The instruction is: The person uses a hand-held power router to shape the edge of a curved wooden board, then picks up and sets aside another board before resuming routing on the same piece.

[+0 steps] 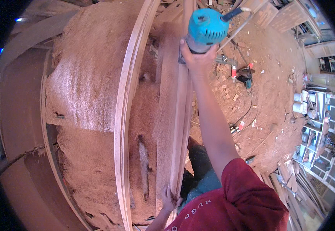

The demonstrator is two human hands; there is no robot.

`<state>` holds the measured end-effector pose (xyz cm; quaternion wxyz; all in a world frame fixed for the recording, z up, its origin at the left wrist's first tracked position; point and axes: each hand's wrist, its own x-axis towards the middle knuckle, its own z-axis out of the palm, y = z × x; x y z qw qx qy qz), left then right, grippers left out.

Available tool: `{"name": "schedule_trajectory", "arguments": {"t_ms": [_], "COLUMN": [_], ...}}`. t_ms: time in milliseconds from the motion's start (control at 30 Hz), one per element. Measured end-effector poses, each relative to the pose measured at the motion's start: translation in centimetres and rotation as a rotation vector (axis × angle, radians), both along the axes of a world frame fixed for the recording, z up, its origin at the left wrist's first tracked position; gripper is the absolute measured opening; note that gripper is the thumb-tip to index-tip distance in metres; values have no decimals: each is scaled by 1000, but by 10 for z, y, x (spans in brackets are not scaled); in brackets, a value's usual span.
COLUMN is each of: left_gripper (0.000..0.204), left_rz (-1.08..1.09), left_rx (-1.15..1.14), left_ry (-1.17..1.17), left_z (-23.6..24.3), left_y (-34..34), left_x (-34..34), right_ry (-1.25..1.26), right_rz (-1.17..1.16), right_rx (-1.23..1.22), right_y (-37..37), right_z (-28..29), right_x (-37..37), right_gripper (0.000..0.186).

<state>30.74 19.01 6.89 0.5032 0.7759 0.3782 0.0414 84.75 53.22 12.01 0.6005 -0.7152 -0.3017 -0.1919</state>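
My right hand (199,61) is wrapped round the blue tool (209,27) on the far part of the wood (181,104), I think so it won't wobble. My left hand (170,201) touches the near part, maybe to keep it still; I can't tell if it grips.

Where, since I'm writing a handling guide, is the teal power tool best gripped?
Probably the rounded grey body below the teal cap, from the near side: the right hand wraps there, clear of the cord at the upper right.
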Motion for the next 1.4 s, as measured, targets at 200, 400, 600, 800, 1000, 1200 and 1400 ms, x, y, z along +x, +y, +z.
{"name": "schedule_trajectory", "arguments": {"t_ms": [200,400,600,800,1000,1200,1400], "left_gripper": [103,105,106,104,97,93,90], "left_rz": [-26,5,16,35,164,172,195], "left_rx": [3,-68,-130,-108,-271,-265,-277], "left_ry": [59,61,134,72,182,206,229], "left_z": [13,12,-6,-13,-13,-24,-27], "left_y": [10,10,-11,-16,-20,-21,-24], "left_x": [10,10,-11,-14,-18,-7,-2], "right_ry": [-36,-58,-75,-104,-21,-58,-77], "right_rz": [33,-23,-27,-26,-82,-49,-77], "right_rx": [36,5,26,82,-2,29,55], "right_y": [34,60,87,114,145,168,190], "right_z": [12,3,10,19,35,26,23], "right_x": [36,76,103,124,158,188,204], "right_gripper": [81,80,81,75,72,70,69]}}
